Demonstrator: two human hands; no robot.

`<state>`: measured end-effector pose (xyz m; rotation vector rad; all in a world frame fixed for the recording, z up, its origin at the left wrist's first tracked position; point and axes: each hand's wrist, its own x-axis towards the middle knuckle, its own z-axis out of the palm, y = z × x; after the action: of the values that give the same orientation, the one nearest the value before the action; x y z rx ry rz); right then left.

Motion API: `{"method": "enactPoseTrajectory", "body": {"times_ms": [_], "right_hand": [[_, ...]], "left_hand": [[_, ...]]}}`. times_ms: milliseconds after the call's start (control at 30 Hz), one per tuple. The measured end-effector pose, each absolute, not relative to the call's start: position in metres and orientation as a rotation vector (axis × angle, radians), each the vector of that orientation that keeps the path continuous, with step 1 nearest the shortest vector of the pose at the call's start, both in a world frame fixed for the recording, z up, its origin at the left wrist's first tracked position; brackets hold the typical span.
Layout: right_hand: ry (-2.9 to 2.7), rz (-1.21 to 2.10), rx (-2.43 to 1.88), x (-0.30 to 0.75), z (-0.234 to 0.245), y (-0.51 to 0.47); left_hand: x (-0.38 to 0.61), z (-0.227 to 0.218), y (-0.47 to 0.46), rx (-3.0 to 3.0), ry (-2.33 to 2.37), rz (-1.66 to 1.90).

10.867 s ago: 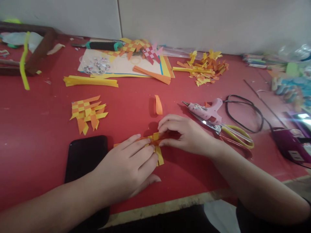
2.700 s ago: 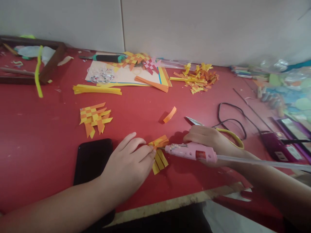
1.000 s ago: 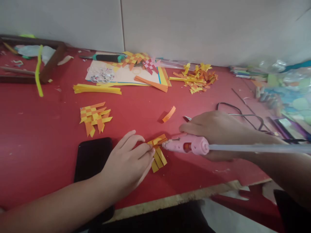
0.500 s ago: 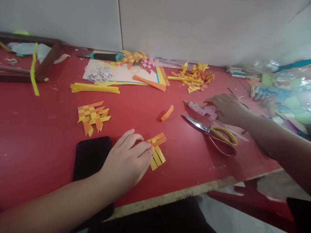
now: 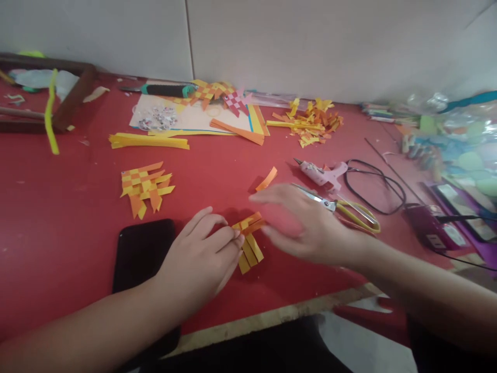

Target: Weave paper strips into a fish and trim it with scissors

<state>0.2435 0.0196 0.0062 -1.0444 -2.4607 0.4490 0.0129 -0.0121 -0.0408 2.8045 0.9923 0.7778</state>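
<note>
Between the pinched fingers of my left hand (image 5: 207, 251) is a small weave of orange and yellow paper strips (image 5: 251, 248), its loose yellow ends pointing toward the table edge. My right hand (image 5: 306, 223), slightly blurred, hovers just right of the weave with thumb and fingers apart and nothing between them. Beyond its fingertips lies a short orange strip (image 5: 266, 179). Scissors with yellow handles (image 5: 357, 216) are partly covered by my right hand. A pink glue gun (image 5: 324, 175) rests behind them. To the left lies a finished-looking woven paper fish (image 5: 145, 186).
A black phone (image 5: 143, 254) lies beside my left wrist. Yellow strips (image 5: 149, 142), paper sheets (image 5: 194, 116) and a heap of paper scraps (image 5: 314, 122) line the back of the red table (image 5: 70, 217). A black cord (image 5: 396, 182) loops at right, near a purple box (image 5: 433, 228).
My right hand has come away from the glue gun, moving left and nearer to the paper weave. My left hand keeps its pinch on the weave.
</note>
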Motion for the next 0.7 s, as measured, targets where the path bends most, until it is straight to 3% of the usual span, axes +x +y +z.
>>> {"method": "enactPoseTrajectory", "body": {"times_ms": [200,400,700], "right_hand": [[-2.477,0.61,-0.956,0.237,-0.021,0.014],[-2.551,0.408,-0.659,0.246,-0.03,0.013],[-2.563,0.312,-0.662,0.248,-0.036,0.002]], "left_hand": [[0.013,-0.04,-0.011,2.804,0.972,0.791],[0.014,-0.039,-0.011,2.811,0.955,0.746],[0.014,-0.04,-0.012,2.795,0.969,0.737]]}}
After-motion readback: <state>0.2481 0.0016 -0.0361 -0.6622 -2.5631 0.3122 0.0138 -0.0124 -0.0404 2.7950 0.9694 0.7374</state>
